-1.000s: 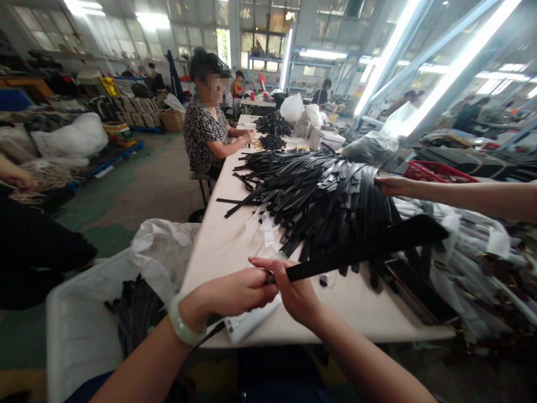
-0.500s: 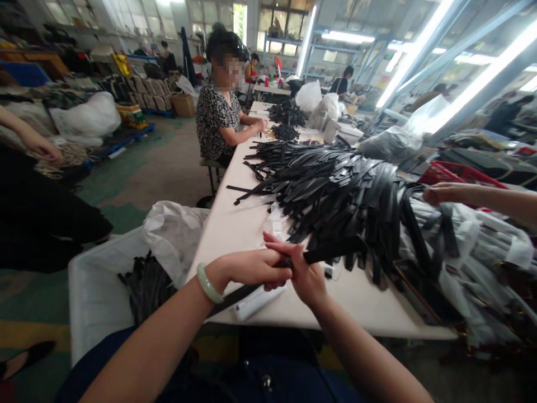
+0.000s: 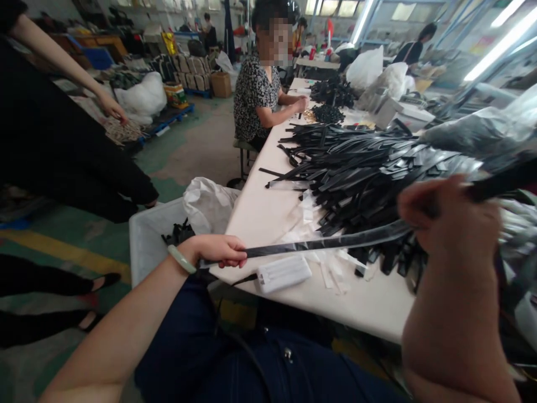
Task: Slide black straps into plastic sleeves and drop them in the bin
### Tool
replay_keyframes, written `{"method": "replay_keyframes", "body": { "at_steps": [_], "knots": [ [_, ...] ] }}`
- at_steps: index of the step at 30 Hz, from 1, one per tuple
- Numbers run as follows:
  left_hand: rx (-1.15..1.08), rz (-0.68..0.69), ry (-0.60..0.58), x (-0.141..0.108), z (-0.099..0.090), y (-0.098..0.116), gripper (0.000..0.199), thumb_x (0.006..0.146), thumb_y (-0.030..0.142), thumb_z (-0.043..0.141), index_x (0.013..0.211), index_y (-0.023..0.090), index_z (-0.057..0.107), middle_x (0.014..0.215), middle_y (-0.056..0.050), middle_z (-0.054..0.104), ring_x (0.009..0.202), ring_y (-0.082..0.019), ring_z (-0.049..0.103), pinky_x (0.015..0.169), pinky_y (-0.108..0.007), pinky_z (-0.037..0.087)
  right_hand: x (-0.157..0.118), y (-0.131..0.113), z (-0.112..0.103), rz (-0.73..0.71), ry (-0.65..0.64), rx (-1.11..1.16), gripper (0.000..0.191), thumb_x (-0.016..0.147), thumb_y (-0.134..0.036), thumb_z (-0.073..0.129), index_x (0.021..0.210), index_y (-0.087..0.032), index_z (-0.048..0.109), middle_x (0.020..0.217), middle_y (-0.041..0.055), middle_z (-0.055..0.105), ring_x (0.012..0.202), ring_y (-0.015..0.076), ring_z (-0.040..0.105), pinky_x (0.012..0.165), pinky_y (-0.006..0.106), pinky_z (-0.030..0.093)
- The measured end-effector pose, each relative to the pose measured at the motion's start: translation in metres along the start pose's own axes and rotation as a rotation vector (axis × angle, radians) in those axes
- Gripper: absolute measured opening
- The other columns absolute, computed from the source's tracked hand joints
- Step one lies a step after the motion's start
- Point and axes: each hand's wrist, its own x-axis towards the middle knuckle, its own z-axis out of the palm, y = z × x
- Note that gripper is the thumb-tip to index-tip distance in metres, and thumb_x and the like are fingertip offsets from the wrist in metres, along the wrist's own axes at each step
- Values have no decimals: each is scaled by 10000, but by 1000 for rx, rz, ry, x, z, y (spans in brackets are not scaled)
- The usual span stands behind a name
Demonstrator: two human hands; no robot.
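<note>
My left hand (image 3: 218, 252), with a pale green bangle (image 3: 181, 259) on its wrist, is shut on one end of a long black strap (image 3: 327, 243). My right hand (image 3: 448, 212) is raised close to the camera and grips the strap farther along, so the strap runs taut between my hands over the white table (image 3: 260, 235). Beneath and beyond it lies a large heap of black straps (image 3: 361, 179). A white rectangular box (image 3: 284, 273) with a dark cable and white paper strips (image 3: 331, 268) lie just below the strap.
A seated co-worker (image 3: 254, 98) works at the table's far side, near small black piles (image 3: 327, 113). A white plastic bin (image 3: 155, 240) with a white bag (image 3: 207, 204) stands left of the table. Another person's arm (image 3: 109, 105) reaches down at upper left.
My hands have moved apart from close together, with the right hand swinging up and toward the camera. The strap now stretches between them, and the view has tilted and shifted.
</note>
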Motion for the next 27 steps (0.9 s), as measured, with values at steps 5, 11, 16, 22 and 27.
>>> {"method": "replay_keyframes", "body": {
  "at_steps": [5, 11, 16, 22, 27],
  "knots": [
    [207, 75, 186, -8, 15, 22, 203, 863, 323, 535, 746, 165, 586, 687, -2, 532, 650, -140, 470, 599, -231, 378, -19, -32, 138, -87, -789, -147, 368, 925, -274, 468, 1224, -154, 646, 1178, 135, 692, 1030, 253, 645, 841, 341, 474],
    [283, 29, 268, -47, 33, -7, 151, 824, 203, 473, 693, 165, 541, 664, 12, 511, 649, -143, 466, 607, -241, 360, -14, -34, 183, -37, -1194, -229, 267, 914, -293, 545, 806, -143, 737, 688, 42, 723, 579, 131, 617, 557, 205, 398],
    [190, 45, 259, -60, 33, -23, 77, 780, 167, 471, 755, 166, 544, 700, 22, 493, 662, -134, 451, 585, -223, 369, -13, -67, 187, -121, -1045, -336, 175, 844, -248, 618, 803, -141, 750, 685, 79, 711, 599, 160, 590, 531, 246, 289],
    [39, 78, 90, -46, 34, -16, 116, 820, 216, 460, 823, 167, 565, 657, 29, 486, 530, -113, 444, 474, -213, 372, -23, -101, 208, -232, -1021, -511, 183, 845, -207, 580, 815, -166, 756, 811, 115, 753, 749, 231, 683, 569, 271, 326],
    [-17, 158, 127, -43, 33, -21, 223, 902, 326, 452, 939, 162, 599, 710, 15, 521, 565, -112, 477, 520, -219, 414, -27, -99, 214, -178, -1014, -447, 200, 807, -145, 569, 859, -188, 757, 818, 75, 757, 771, 216, 699, 604, 254, 369]
  ]
}}
